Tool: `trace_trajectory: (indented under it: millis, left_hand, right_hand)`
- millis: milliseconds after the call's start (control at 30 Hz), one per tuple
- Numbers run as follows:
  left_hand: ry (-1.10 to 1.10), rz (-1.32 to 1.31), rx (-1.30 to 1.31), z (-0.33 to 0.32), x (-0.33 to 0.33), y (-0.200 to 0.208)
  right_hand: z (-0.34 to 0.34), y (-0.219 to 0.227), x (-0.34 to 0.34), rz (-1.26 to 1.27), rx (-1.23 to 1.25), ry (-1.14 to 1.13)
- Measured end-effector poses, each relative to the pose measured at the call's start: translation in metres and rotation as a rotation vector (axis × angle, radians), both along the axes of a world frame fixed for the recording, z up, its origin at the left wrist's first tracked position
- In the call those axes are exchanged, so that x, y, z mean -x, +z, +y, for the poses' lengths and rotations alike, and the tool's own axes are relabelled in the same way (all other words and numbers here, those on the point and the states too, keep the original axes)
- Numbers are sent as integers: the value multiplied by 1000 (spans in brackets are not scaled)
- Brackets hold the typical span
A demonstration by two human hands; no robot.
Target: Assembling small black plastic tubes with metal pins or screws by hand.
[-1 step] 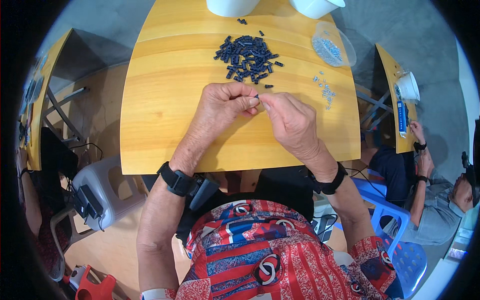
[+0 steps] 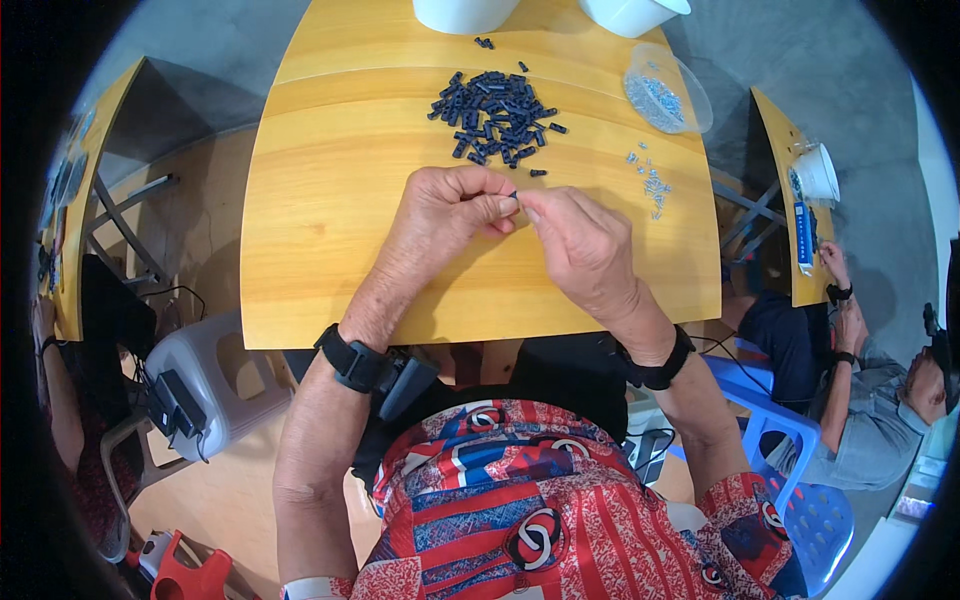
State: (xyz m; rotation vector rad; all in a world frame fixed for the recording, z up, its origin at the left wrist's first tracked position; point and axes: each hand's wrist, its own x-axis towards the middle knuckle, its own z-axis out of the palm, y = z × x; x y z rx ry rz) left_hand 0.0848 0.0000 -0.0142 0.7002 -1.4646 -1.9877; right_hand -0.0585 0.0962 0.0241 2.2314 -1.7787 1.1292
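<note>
Just in front of the pile, my left hand [image 2: 452, 205] is closed in a pinch on a small black plastic piece [image 2: 514, 195], mostly hidden by the fingertips. Meeting it from the right is my right hand [image 2: 585, 240], thumb and forefinger pressed together against the piece's end; whatever sits between them is too small to make out. Beyond the hands lies a heap of black plastic pieces [image 2: 492, 112], with a loose one [image 2: 538, 173] at its near edge. Small silvery metal parts [image 2: 655, 187] lie scattered on the table to the right of my right hand.
A clear plastic tub [image 2: 655, 100] of small metal parts rests at the wooden table's [image 2: 330, 200] right edge. Two white containers, one in the middle [image 2: 465, 12] and one to the right [image 2: 630, 15], stand at the far edge. A person [image 2: 870, 400] sits at another table on the right.
</note>
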Motion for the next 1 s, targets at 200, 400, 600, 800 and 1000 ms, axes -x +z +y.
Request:
trace_trajectory:
  millis: [200, 400, 600, 800, 1000]
  left_hand:
    - [-44, -105, 32, 2, -2, 6]
    - [-44, -128, 17, 1, -1, 8]
    - [-10, -79, -9, 2, -5, 6]
    - [14, -42, -39, -1, -4, 5]
    - [18, 30, -57, -2, -5, 3]
  right_hand:
    - [4, -1, -8, 149, -61, -8]
    - [4, -4, -2, 132, -97, -6]
    - [-10, 8, 20, -616, -440, -210]
    - [-29, 1, 37, -131, -320, -79]
    - [-40, -7, 40, 95, -340, -72]
